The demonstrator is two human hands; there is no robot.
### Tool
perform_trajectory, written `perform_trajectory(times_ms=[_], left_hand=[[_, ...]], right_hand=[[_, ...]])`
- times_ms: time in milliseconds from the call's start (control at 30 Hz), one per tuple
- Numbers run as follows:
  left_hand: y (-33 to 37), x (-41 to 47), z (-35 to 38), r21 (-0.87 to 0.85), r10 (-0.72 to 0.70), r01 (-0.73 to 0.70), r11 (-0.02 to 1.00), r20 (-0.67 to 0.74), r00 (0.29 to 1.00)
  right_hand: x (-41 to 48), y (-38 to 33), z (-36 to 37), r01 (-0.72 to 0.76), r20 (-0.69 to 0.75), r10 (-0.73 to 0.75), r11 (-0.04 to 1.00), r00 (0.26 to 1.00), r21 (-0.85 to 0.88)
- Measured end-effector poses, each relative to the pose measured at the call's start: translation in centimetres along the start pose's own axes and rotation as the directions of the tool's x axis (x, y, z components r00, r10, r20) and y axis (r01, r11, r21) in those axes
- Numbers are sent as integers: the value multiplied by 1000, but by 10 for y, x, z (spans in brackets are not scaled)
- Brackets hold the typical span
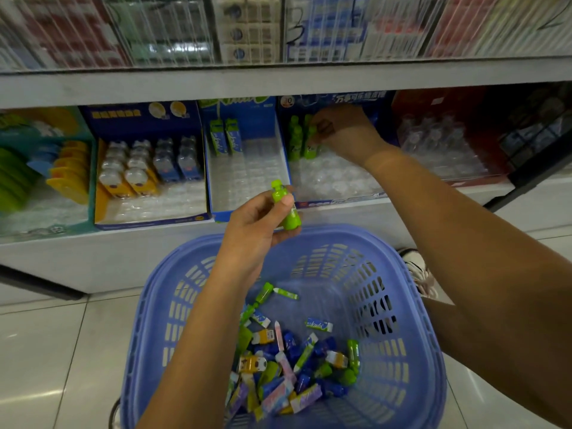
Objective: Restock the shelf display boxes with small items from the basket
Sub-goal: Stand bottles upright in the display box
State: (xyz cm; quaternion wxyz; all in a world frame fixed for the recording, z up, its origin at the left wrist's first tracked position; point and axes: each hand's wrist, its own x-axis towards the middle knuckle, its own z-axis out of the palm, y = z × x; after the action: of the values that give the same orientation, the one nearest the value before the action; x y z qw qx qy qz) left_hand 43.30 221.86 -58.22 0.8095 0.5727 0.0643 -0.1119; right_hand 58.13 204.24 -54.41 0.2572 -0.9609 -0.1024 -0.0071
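Blue slotted plastic forms the basket [411,305] standing on the tiled floor below a shop shelf; a jumble of small items [288,366] covers its bottom. Above its far rim the person's left hand [253,233] holds a lime-green bottle [286,209] upright, with the thumb and curled fingers clamped round it. The right hand [343,131] reaches into the dark blue display box [340,199] on the shelf. Its fingers bend down onto a back-row bottle [311,147] among the few green ones standing there, and they seem to pinch it, though blur hides the exact hold.

The step looks like seating green bottles in this box, whose clear moulded tray [334,178] is mostly unfilled. Next, the spare bottle likely passes across to the right hand, or goes straight into an open pocket beside the standing ones, base down and pressed in upright.

The word "Kadi" can be read on a white and blue carton [320,325] in the basket. The same word seems to run down the twin cartons [223,136] in the neighbouring box. Chinese characters [359,96] cross the dark blue box's header, too blurred to read. A handwritten "3" [294,26] is marked on a clear divider on the shelf above.
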Motion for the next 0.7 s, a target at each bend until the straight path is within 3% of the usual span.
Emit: perform_trajectory(times_ms=[167, 300, 433, 500, 567, 700], left_hand=[[-3, 2, 3, 28, -28, 27, 999, 15, 999], [-1, -1, 3, 5, -7, 7, 1000, 38, 999], [2, -2, 2, -22, -5, 6, 1000, 62, 998], [2, -2, 3, -5, -9, 10, 1000, 63, 998], [3, -4, 4, 77, 32, -34, 996, 29, 999], [3, -6, 13, 364, 251, -197, 911, -107, 962]], right_hand=[[8, -4, 2, -12, 107, 34, 980, 994, -199], [1, -8, 2, -6, 89, 25, 978, 996, -210], [-33, -18, -3, -77, -115, 80, 996, 990, 33], [-59, -30, -8, -67, -12, 76, 941, 997, 331], [-85, -44, -12, -85, 133, 18, 852, 991, 517], [-111, -56, -9, -159, 177, 72, 821, 982, 548]])
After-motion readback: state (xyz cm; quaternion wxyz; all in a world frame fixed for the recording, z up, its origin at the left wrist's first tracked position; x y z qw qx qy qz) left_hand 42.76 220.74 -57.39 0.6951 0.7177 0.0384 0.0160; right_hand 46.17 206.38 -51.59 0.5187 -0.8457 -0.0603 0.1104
